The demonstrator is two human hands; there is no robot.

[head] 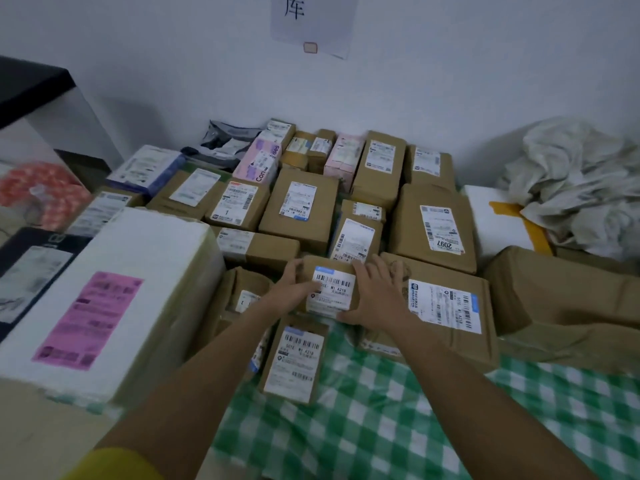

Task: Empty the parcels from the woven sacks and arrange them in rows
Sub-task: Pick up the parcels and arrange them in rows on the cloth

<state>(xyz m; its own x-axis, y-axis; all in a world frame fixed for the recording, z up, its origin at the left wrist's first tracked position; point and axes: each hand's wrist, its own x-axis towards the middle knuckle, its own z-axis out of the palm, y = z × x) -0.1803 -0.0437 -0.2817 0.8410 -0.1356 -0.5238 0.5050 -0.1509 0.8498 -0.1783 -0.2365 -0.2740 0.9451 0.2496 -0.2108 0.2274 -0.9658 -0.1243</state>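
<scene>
Parcel-crowded green checked cloth (pixel 381 410), white wall (pixel 450 81)

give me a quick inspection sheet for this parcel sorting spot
surface: green checked cloth, bare in the near part
job's things: cardboard parcels in rough rows back to the wall; small parcel held between both hands; large white parcel with a pink label at left
clutter: crumpled white sacks at right
hands: left hand and right hand grip the small parcel's sides
cables: nothing seen
surroundings: white wall with a paper sign; dark shelf at left
</scene>
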